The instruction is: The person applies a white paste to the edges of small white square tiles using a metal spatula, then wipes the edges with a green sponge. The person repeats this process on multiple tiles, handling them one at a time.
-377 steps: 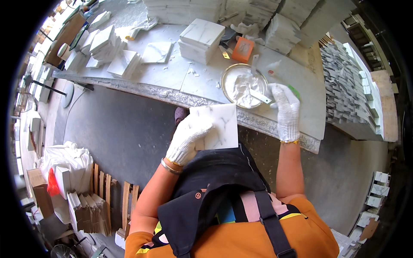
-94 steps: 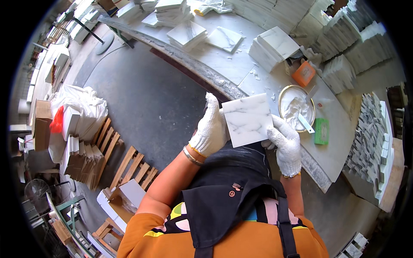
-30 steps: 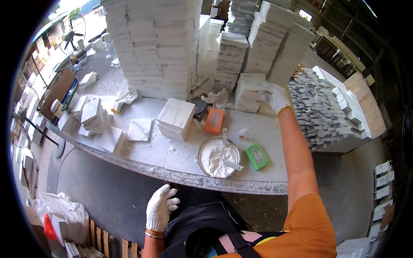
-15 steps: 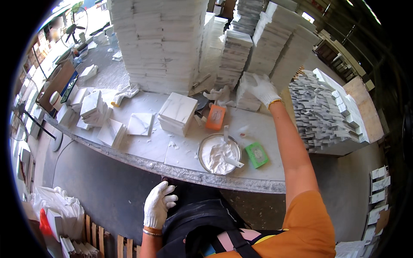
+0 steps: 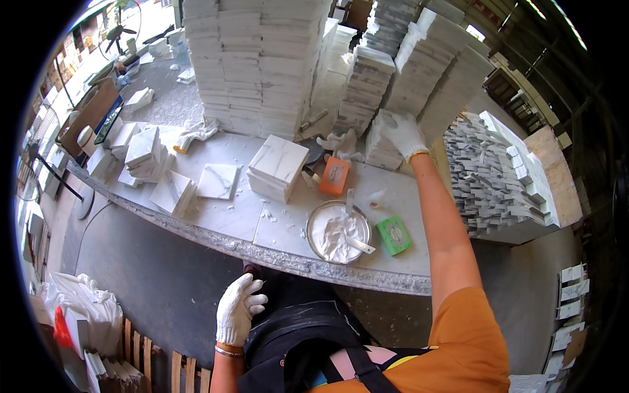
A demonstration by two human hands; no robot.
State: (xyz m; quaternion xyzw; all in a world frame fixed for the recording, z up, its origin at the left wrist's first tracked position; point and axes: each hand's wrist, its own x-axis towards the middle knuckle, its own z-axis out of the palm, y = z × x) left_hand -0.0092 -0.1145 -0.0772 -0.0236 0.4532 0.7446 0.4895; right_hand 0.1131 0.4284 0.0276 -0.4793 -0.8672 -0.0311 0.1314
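My right hand (image 5: 402,136), in a white knit glove, reaches to the back of the bench. It grips the top of a short stack of marble tiles (image 5: 380,149), and the stack hides part of the fingers. Low in front of my body is my left hand (image 5: 237,309), gloved too, with loosely bent fingers apart and nothing in them. Between the arms stands a metal bowl (image 5: 310,247) of white paste with two scrapers (image 5: 359,245) in it. A green box (image 5: 393,236) and an orange box (image 5: 334,177) lie near the bowl.
A block of stacked tiles (image 5: 278,160) stands mid-bench beside a single flat tile (image 5: 218,181). Tall tile stacks (image 5: 259,65) rise behind. More tiles (image 5: 145,154) and a glove (image 5: 195,133) lie at left. Thin stone strips (image 5: 491,173) are piled at right. The bench edge (image 5: 262,258) is rough.
The whole view has shifted slightly, moving the bench things a little to the right. My right hand stays at the tile stack, its fingers closer over it. The left hand keeps its pose.
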